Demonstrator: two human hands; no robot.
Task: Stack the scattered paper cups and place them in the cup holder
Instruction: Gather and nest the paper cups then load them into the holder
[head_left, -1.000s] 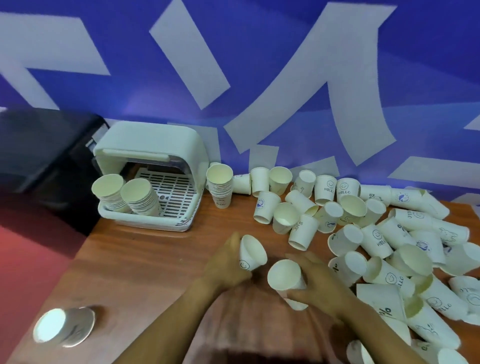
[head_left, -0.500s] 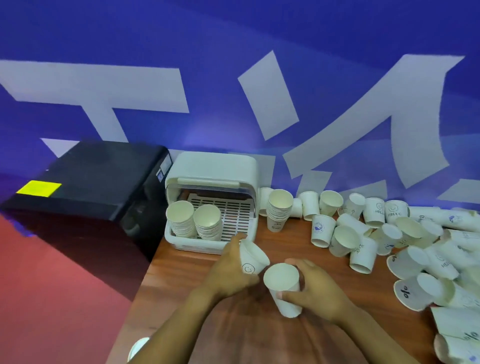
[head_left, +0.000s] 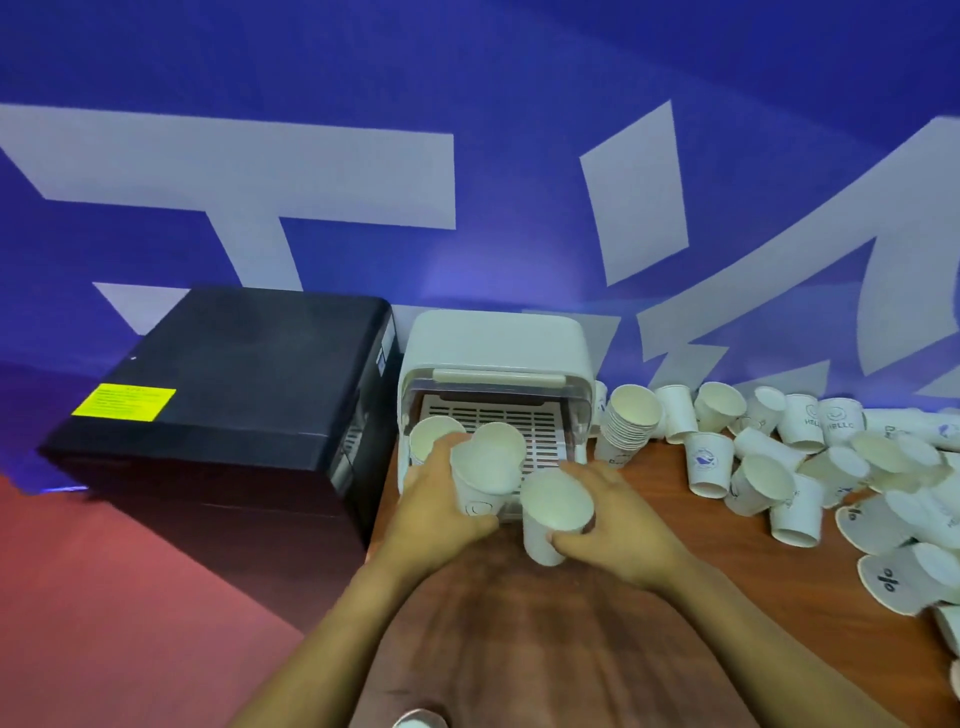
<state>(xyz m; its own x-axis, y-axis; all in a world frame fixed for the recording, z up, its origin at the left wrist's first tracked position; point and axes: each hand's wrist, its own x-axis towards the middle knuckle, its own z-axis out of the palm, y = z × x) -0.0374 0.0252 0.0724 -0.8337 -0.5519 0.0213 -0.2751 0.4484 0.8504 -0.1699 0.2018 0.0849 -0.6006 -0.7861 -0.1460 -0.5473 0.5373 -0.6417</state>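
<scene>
My left hand (head_left: 434, 512) grips a white paper cup (head_left: 480, 475) with a smiley print, raised right in front of the white cup holder (head_left: 496, 343). Beside it, my right hand (head_left: 613, 525) grips a second white cup (head_left: 553, 514), upright just above the wooden table (head_left: 701, 561). One cup stack (head_left: 428, 441) inside the holder shows behind my left hand; another stack there is hidden by the held cup. A tall cup stack (head_left: 626, 426) stands on the table just right of the holder. Several scattered cups (head_left: 789, 467) lie and stand across the table's right side.
A black box (head_left: 223, 389) with a yellow label sits left of the holder, beyond the table's left edge. A blue wall with white shapes rises directly behind. Another cup's rim (head_left: 418, 719) peeks in at the bottom edge. The floor at left is red.
Both hands have carried their cups forward and left, toward the holder's open front. The view has swung left, bringing the black box fully into sight.
</scene>
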